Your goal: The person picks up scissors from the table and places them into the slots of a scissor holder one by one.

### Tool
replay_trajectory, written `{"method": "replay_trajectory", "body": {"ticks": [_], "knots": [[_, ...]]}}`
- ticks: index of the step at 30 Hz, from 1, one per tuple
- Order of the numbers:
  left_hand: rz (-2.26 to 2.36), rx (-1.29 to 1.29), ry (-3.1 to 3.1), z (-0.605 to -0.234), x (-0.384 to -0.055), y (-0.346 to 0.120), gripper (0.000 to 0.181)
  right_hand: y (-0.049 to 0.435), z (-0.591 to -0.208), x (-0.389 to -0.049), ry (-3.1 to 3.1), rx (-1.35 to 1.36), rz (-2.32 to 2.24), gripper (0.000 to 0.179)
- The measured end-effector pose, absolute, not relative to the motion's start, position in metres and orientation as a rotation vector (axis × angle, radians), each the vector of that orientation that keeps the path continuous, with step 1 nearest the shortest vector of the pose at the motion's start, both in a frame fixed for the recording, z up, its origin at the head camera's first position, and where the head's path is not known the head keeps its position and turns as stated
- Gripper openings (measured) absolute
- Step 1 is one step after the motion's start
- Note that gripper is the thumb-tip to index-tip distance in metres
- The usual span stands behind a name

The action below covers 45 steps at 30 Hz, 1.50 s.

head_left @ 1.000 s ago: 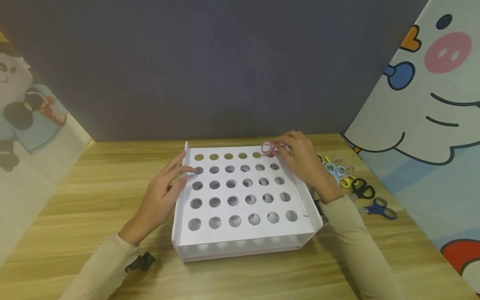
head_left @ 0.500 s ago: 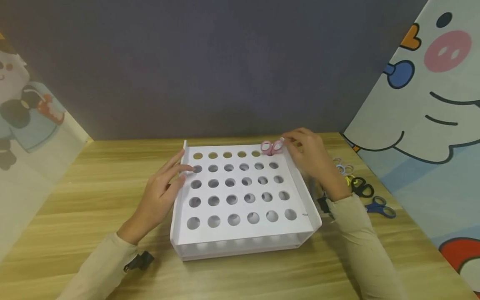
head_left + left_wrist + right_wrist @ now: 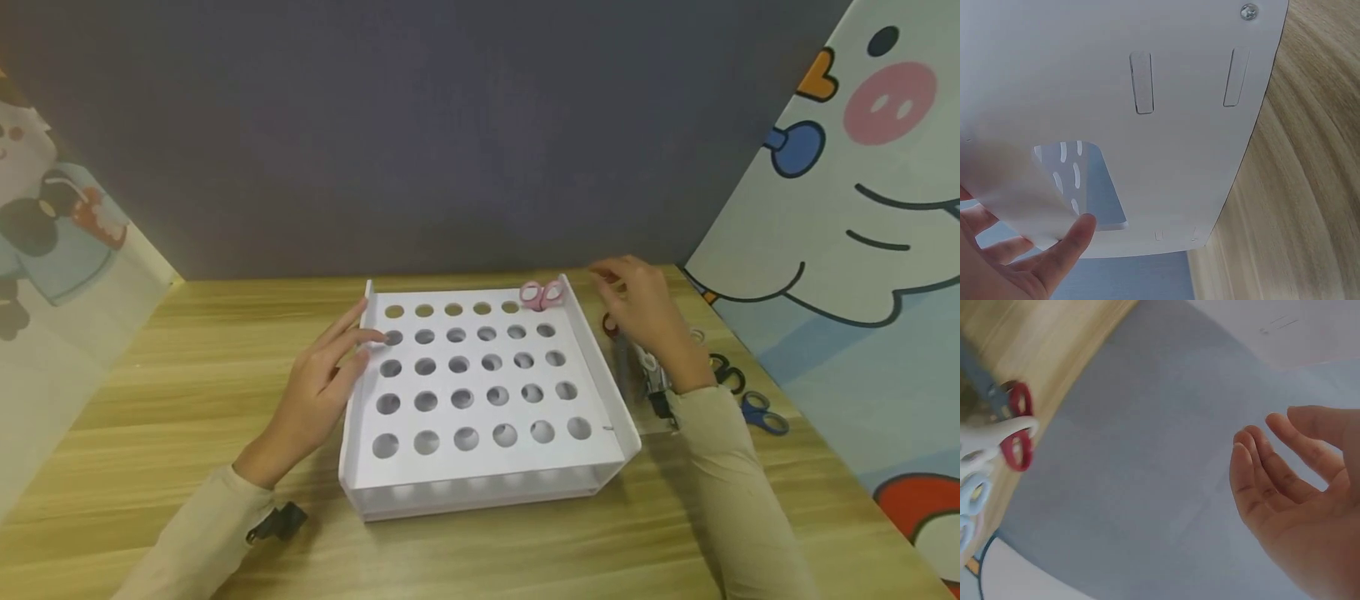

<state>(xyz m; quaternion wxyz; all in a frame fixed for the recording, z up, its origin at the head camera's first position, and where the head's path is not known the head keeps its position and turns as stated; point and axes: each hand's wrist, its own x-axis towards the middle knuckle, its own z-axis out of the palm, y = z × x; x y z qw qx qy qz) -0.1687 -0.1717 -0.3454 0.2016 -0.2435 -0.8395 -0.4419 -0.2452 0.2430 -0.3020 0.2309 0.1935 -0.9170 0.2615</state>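
A white rack (image 3: 442, 379) with rows of round holes stands on the table. My left hand (image 3: 318, 383) holds its left side panel, one finger reaching over the edge near a hole. In the left wrist view the thumb (image 3: 1075, 240) lies on the panel (image 3: 1185, 156) beside a cut-out, other fingers partly behind it. Pink-handled scissors (image 3: 542, 295) stand in the back right hole, handles up, blades hidden below. My right hand (image 3: 645, 308), empty with loosely bent fingers, hovers right of the rack, over more scissors.
Right of the rack lie several scissors: red-handled scissors (image 3: 611, 325), black-handled scissors (image 3: 727, 373) and blue-handled scissors (image 3: 763, 413), others partly under the right arm. A dark grey wall (image 3: 450, 142) rises behind the table (image 3: 225, 358), with cartoon-printed panels at both sides.
My right hand has let go of the pink-handled scissors and moved right, away from the rack. The scissors stay in the back right hole. My left hand keeps its place.
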Motion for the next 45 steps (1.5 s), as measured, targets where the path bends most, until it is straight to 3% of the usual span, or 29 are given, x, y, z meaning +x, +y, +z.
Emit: {"method": "replay_trajectory", "body": {"ticks": [15, 33, 45], "knots": [[-1.219, -0.667, -2.361, -0.345, -0.168, -0.171, 0.023, 0.298, -0.336, -0.258, -2.723, 0.342, 0.676, 0.030], [-1.210, -0.674, -2.352, -0.345, -0.168, -0.171, 0.024, 0.318, -0.361, -0.267, -3.208, 0.110, 0.606, 0.078], [-1.240, -0.676, -2.345, -0.346, -0.168, -0.172, 0.023, 0.321, -0.369, -0.269, -3.142, 0.170, 0.628, 0.076]]}}
